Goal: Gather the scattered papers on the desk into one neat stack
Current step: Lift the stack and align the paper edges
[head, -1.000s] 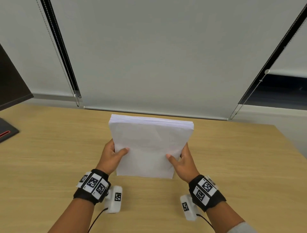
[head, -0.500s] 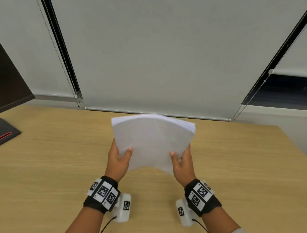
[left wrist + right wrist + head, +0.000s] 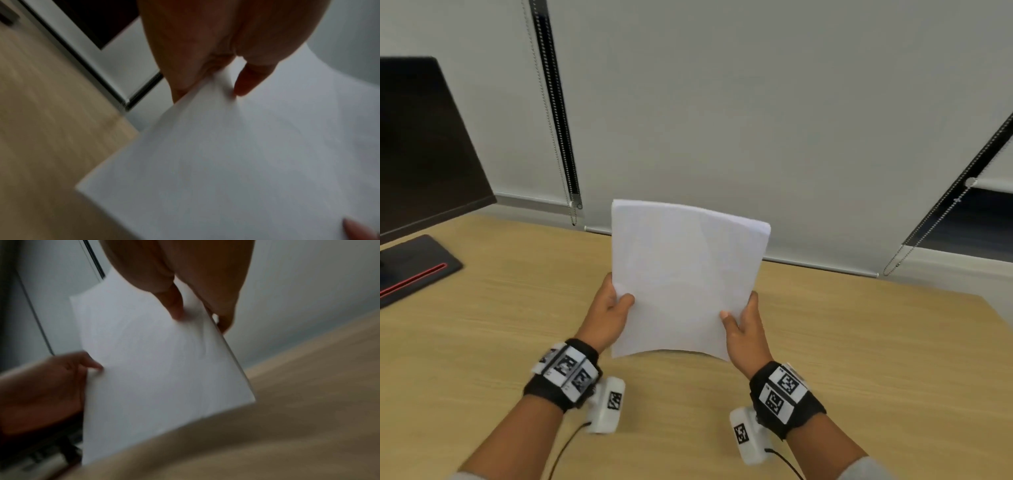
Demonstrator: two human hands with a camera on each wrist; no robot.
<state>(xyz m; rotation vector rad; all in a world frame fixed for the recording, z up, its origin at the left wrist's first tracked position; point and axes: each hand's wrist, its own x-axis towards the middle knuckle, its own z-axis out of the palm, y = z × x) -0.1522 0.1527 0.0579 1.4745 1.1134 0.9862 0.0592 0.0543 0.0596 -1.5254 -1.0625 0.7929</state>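
From the head view, you have the stack of papers (image 3: 685, 281) lifted upright above the desk (image 3: 859, 359), its top sagging away from you. Your left hand (image 3: 607, 313) grips the stack's left edge low down, thumb on the near face. Your right hand (image 3: 744, 325) grips the right edge the same way. No loose sheets show on the wood, so the gathering looks finished and the step in hand is squaring the stack. The bottom edge appears to hang just clear of the desk, bowed upward in the middle. The next move likely calls for tapping that edge on the wood, then laying the stack flat. There is plenty of bare desk below and to the right. The monitor (image 3: 424, 144) and its base (image 3: 414, 270) stand well apart at far left, and the blinds (image 3: 756, 102) hang behind.

In the left wrist view, your thumb (image 3: 246, 81) presses the sheet face while the fingers behind stay hidden. The stack's near-left corner hangs over the desk edge region, though motion blur softens it.

In the right wrist view, your thumb (image 3: 172, 305) pinches the sheets against fingers behind them. The stack's side edge looks fairly even, with only slight fanning. Keep both grips loose enough for sheets to settle.
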